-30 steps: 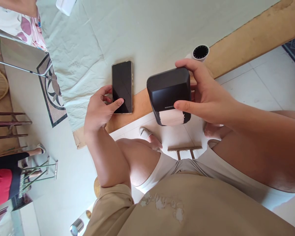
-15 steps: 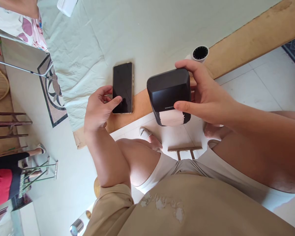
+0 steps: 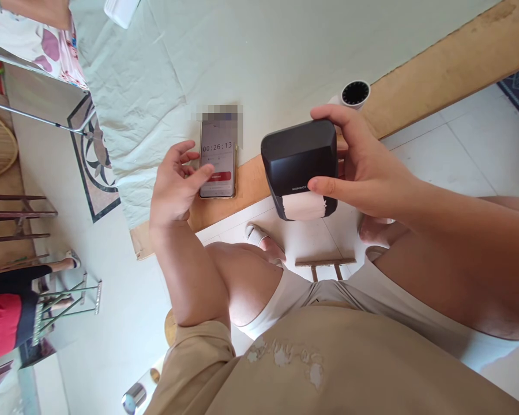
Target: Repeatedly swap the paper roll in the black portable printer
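Right hand wrapped around a black box-shaped printer, thumb along its near side, fingers over the far top corner, lifted just off the tabletop edge near picture centre. White paper showing at the printer's lower end, at 6 o'clock of the black body. Left hand loose and open, gripping nothing, thumb tip laid on the lit screen of a phone lying flat on the tabletop, just at 9 o'clock of the printer and apart from it. On the screen, a timer readout above a red bar; top strip blurred, unreadable. Pale green cloth spread over most of the tabletop, creased, running up toward 12 o'clock, bare wood along the near edge beneath the phone's lower end. Small white round object with a dark grille top standing at 1 o'clock of the printer, close behind the right hand's fingers. White item cut off at the top edge, at 11 o'clock of the phone. Far off at 8 o'clock, another person's red and black clothing beside a metal stool on the floor.
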The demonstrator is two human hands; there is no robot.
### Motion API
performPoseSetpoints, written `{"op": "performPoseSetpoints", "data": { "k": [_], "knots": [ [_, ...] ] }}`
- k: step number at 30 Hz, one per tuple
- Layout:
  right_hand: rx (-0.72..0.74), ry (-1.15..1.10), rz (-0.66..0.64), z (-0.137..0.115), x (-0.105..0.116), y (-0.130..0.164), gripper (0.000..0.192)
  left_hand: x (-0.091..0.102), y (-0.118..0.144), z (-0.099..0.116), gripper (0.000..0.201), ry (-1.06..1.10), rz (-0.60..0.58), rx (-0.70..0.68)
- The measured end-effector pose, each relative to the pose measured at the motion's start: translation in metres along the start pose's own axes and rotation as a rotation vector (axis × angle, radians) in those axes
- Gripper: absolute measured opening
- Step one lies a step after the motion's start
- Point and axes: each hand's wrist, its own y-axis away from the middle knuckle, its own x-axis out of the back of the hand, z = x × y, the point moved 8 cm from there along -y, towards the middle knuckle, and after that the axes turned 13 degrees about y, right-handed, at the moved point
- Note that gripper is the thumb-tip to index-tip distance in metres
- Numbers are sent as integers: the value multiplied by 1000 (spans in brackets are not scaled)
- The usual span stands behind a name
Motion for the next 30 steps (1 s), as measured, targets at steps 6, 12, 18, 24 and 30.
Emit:
{"op": "performPoseSetpoints", "data": {
  "k": [6, 12, 18, 24, 30],
  "knots": [
    [1, 16, -2, -2, 0, 1, 77, 18, 2, 21, 30, 350, 309, -188],
    [-76, 1, -13, -5, 0, 2, 78, 11, 3, 27, 26, 584, 340, -335],
    [-63, 10, -13, -4, -1, 1, 79, 8, 4, 32, 30, 568, 342, -419],
    [-63, 1, -11, -2, -2, 1, 79, 7, 5, 31, 34, 461, 364, -406],
    [-68, -14, -24, -1, -3, 1, 77, 9, 5, 35, 40, 378, 343, -574]
  ]
}}
